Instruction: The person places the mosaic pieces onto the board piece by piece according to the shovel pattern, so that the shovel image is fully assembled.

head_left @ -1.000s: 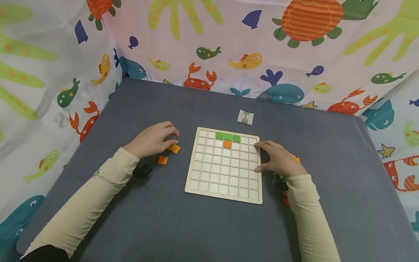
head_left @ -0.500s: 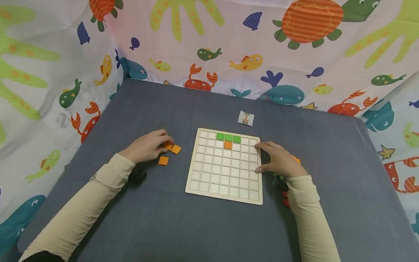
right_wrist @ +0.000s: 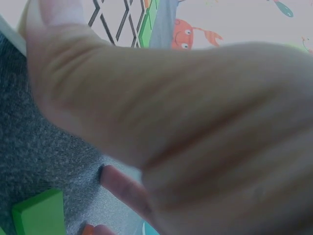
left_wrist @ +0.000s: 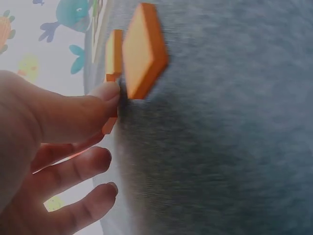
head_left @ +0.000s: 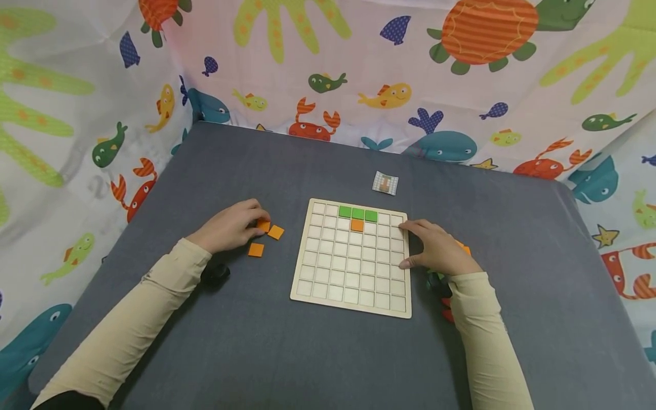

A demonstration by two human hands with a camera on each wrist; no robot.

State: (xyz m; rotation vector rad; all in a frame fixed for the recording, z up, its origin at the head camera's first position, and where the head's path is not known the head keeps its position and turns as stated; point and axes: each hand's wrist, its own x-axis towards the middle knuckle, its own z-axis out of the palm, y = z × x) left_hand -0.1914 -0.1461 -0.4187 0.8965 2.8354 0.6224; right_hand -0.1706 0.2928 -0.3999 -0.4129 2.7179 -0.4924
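Observation:
My left hand (head_left: 233, 226) pinches an orange square tile (head_left: 263, 225) between thumb and finger, low over the table. In the left wrist view the thumb covers the middle of that tile (left_wrist: 110, 126). Two loose orange tiles, one nearer the board (head_left: 275, 232) and one nearer me (head_left: 256, 250), lie beside this hand. The wooden grid board (head_left: 351, 266) holds a row of three green tiles (head_left: 357, 213), with one orange tile (head_left: 357, 226) below the middle one. My right hand (head_left: 441, 249) rests at the board's right edge, thumb and forefinger spread along it.
A small pattern card (head_left: 385, 183) lies behind the board. Partly hidden under my right hand and wrist are red tiles (head_left: 447, 315), an orange tile (head_left: 463, 247) and a green tile (right_wrist: 41, 213). A printed curtain (head_left: 348, 51) surrounds the grey table (head_left: 287, 359).
My left hand has moved slightly left and down, and its fingers have closed on an orange tile. The right hand and the board have stayed in place.

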